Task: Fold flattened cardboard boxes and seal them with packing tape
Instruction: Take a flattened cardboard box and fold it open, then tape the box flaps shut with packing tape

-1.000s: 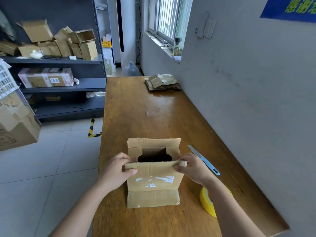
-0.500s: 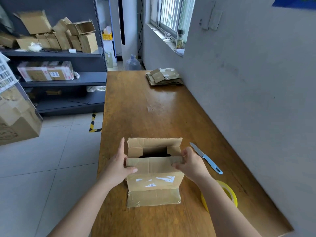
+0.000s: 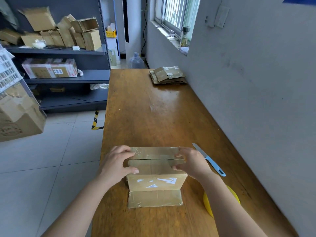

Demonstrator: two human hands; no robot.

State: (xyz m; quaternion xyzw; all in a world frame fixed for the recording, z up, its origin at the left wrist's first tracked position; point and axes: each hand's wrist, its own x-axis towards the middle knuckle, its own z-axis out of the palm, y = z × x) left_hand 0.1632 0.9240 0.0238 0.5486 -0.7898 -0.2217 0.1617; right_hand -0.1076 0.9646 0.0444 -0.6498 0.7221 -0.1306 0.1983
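Note:
A small brown cardboard box [image 3: 156, 180] stands on the wooden table [image 3: 153, 108] near its front edge. Both top flaps lie flat and meet along a narrow seam. One bottom flap sticks out flat on the table toward me. My left hand [image 3: 118, 162] presses on the left end of the top flaps. My right hand [image 3: 192, 162] presses on the right end. A yellow roll of packing tape [image 3: 207, 202] lies to the right of the box, partly hidden by my right forearm.
A blue-handled knife [image 3: 209, 159] lies right of the box, near the grey wall. A stack of flattened boxes [image 3: 168, 75] sits at the table's far right. Dark shelves [image 3: 68, 77] holding cartons stand left, across tiled floor.
The far flap, upright before, has come down, and the near flap is pressed flat. The dark opening in the top is closed. Both hands shifted onto the top.

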